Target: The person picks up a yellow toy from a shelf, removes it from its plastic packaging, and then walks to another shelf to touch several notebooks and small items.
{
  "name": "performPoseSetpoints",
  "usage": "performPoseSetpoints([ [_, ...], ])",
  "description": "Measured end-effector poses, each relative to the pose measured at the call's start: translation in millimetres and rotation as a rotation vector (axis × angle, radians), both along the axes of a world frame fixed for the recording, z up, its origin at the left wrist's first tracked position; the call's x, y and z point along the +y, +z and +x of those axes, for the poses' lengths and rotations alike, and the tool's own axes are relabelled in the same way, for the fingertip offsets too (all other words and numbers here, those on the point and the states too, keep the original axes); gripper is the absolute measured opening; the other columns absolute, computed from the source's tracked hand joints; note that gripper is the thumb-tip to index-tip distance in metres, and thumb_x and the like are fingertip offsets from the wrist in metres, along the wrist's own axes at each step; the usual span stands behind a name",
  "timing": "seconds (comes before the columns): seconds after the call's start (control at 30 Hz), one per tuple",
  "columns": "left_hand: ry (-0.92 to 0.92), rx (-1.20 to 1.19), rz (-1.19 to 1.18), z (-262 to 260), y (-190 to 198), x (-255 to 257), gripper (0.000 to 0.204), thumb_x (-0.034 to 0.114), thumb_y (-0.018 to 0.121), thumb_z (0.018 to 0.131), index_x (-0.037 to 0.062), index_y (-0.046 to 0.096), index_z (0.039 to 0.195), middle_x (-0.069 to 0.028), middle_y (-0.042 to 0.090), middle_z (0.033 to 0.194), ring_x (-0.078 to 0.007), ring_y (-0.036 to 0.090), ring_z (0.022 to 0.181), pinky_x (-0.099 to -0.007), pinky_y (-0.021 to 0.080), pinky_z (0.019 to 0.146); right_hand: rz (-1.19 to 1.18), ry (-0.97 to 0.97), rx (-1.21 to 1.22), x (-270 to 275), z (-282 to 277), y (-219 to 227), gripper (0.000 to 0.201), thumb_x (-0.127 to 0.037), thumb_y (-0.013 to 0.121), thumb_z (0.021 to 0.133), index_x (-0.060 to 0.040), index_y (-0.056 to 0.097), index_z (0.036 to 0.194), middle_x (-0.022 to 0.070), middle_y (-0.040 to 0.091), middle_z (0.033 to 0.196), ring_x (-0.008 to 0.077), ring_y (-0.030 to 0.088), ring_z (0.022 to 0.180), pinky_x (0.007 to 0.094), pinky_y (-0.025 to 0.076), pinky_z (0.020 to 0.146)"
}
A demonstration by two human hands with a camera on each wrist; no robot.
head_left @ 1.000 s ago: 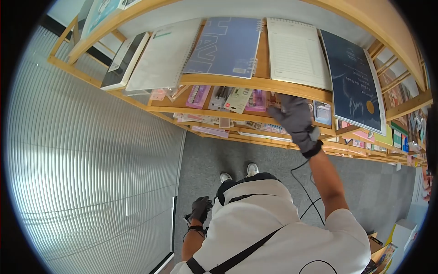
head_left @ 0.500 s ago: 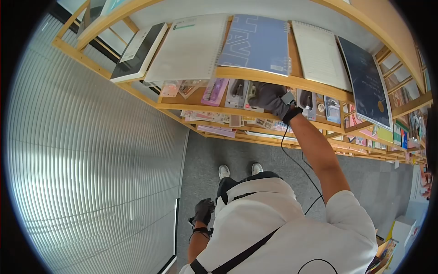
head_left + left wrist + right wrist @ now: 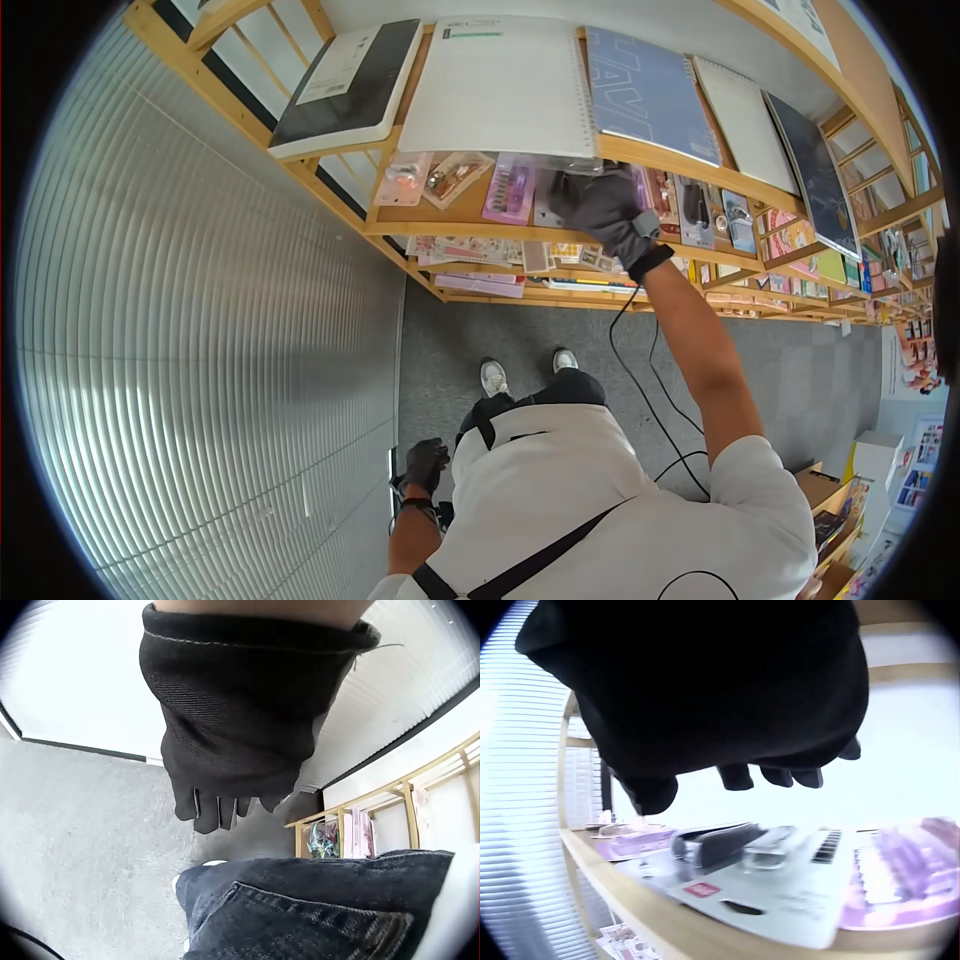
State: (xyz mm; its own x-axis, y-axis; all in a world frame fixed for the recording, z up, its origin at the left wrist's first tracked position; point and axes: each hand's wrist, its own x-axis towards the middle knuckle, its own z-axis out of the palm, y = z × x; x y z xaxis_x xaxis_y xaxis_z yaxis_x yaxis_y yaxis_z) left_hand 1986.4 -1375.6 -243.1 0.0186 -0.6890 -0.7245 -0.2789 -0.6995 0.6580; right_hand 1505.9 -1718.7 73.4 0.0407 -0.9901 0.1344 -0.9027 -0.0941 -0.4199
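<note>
My gloved right hand (image 3: 605, 212) (image 3: 712, 697) reaches into the second shelf level, under the notebooks. In the right wrist view its fingers point down with gaps between them, above a carded pack with a dark stapler (image 3: 724, 844) and a grey-white card (image 3: 795, 900). Nothing shows in its grasp, and contact cannot be told. Purple packs lie on both sides, one at the left (image 3: 511, 190) (image 3: 641, 844) and one at the right (image 3: 922, 877). My gloved left hand (image 3: 426, 464) (image 3: 232, 727) hangs beside my body, fingers loosely bent, holding nothing.
Overhead, the top shelf bears a black-and-white box (image 3: 350, 80), a white spiral notebook (image 3: 500, 90) and a blue one (image 3: 645, 95). The wooden shelf edge (image 3: 470, 226) runs below my right hand. Blinds (image 3: 220, 330) stand at the left; a cable (image 3: 640, 380) hangs from my right wrist.
My right hand has moved left along the second shelf level, from the right part to near the purple pack. The head view has shifted left too. My left hand still hangs at my side.
</note>
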Motion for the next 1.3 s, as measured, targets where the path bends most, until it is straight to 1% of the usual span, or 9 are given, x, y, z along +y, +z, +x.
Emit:
performPoseSetpoints([
  [0.1,0.161,0.107,0.127,22,-5,-34,0.029,0.024,0.062,0.1,0.0051,0.067,0.12,-0.0098,0.073,0.096,-0.0219,0.069,0.07,-0.036,0.055,0.061,-0.518,0.192,0.137,-22,28,-50,0.07,-0.051,0.069,0.084,-0.0137,0.058,0.143,0.018,0.068,0.127,0.0368,0.062,0.12,0.046,0.047,0.104],
  [0.4,0.209,0.074,0.118,42,8,-87,0.03,0.025,0.067,0.097,0.0003,0.068,0.114,-0.0096,0.073,0.094,-0.0224,0.07,0.074,-0.0349,0.055,0.063,-0.21,0.096,0.357,-31,69,-50,0.054,-0.051,0.067,0.09,-0.0145,0.07,0.13,0.0167,0.065,0.132,0.036,0.059,0.124,0.0472,0.044,0.108],
  [0.53,-0.148,-0.089,0.01,62,-16,-60,0.031,0.029,0.061,0.099,0.0032,0.071,0.114,-0.012,0.076,0.099,-0.0246,0.073,0.08,-0.0371,0.057,0.067,-0.164,0.158,0.27,-36,71,-49,0.063,-0.052,0.064,0.089,-0.0157,0.061,0.14,0.0193,0.065,0.131,0.0378,0.059,0.124,0.0469,0.045,0.106],
  [0.63,-1.061,-0.592,-0.24,71,-20,-44,0.036,0.035,0.054,0.101,0.0084,0.073,0.116,-0.0146,0.076,0.107,-0.0268,0.075,0.085,-0.0392,0.059,0.072,-0.259,0.144,-0.058,-45,99,-31,0.058,-0.048,0.068,0.088,-0.0155,0.064,0.137,0.0172,0.061,0.139,0.0371,0.058,0.126,0.0493,0.044,0.108],
  [0.77,-0.964,-0.636,-0.359,99,-65,-18,0.041,0.04,0.047,0.102,0.0124,0.074,0.114,-0.0152,0.076,0.11,-0.0284,0.075,0.086,-0.0412,0.059,0.073,-0.469,0.227,0.042,-70,136,-53,0.057,-0.044,0.067,0.089,-0.0144,0.062,0.137,0.0182,0.063,0.136,0.0377,0.059,0.124,0.0482,0.045,0.106],
  [0.93,-0.801,-0.543,-0.332,86,-19,-35,0.037,0.037,0.051,0.102,0.0091,0.073,0.113,-0.0145,0.076,0.106,-0.0262,0.075,0.082,-0.0397,0.059,0.071,-0.229,0.206,0.024,-86,149,-69,0.048,-0.041,0.065,0.091,-0.0123,0.066,0.129,0.0194,0.07,0.118,0.0384,0.065,0.112,0.0474,0.05,0.098],
  [1.03,-0.205,-0.158,-0.174,81,-16,-44,0.033,0.033,0.058,0.1,0.0067,0.072,0.114,-0.0127,0.076,0.101,-0.0238,0.074,0.08,-0.0385,0.059,0.067,-0.102,0.244,0.097,-87,144,-63,0.039,-0.038,0.066,0.09,-0.0115,0.07,0.119,0.0184,0.073,0.097,0.0393,0.068,0.096,0.0485,0.053,0.086],
  [1.2,-0.2,-0.142,-0.169,82,-18,-48,0.029,0.029,0.065,0.098,0.0055,0.07,0.114,-0.0109,0.075,0.098,-0.0224,0.073,0.078,-0.0366,0.058,0.064,-0.181,0.248,0.095,-81,139,-58,0.031,-0.033,0.067,0.088,-0.0117,0.073,0.11,0.0175,0.071,0.088,0.0386,0.069,0.087,0.0495,0.053,0.076],
  [1.3,-0.404,-0.141,-0.367,95,-42,-45,0.028,0.029,0.066,0.097,0.0069,0.069,0.114,-0.01,0.075,0.096,-0.0233,0.073,0.076,-0.0367,0.058,0.061,-0.232,0.252,0.111,-82,137,-61,0.028,-0.028,0.067,0.087,-0.0127,0.074,0.11,0.0173,0.071,0.088,0.0385,0.069,0.086,0.0487,0.054,0.075],
])
